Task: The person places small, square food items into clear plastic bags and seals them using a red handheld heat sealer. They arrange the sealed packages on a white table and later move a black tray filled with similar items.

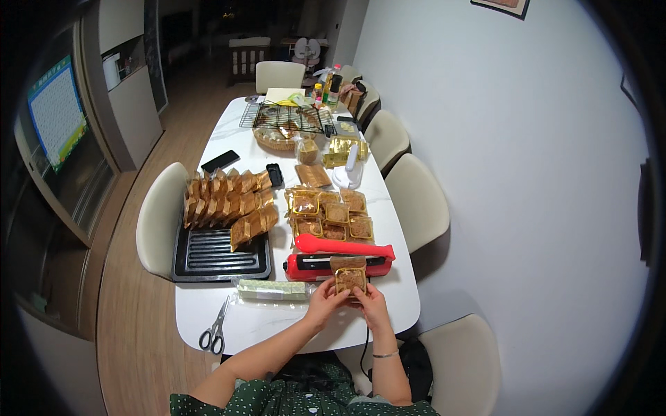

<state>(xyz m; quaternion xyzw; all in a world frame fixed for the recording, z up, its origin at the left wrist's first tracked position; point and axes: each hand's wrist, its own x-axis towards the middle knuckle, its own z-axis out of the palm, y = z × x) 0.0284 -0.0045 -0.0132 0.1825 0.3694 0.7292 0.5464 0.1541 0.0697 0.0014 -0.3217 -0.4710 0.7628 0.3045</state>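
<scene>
Both my hands grip one small brown food packet [350,279] with a clear, yellow-edged window. My left hand [325,300] holds its lower left side, and my right hand [372,307] holds the lower right. The packet's flat upper end lies over the front of a red impulse heat sealer [307,267]. The sealer's red lever arm [341,245] is raised above its sealing strip. Behind it, several similar windowed packets [337,213] lie in a group. A green-patterned bundle in clear plastic [273,291] lies left of my left hand.
Several brown packets [229,200] stand in rows on a black ridged tray [223,255]. Scissors [214,330] lie at the front left edge. Further back are a phone [220,161], a white device with a handle [347,176], a basket [276,141] under a wire rack [291,115], and bottles [333,91].
</scene>
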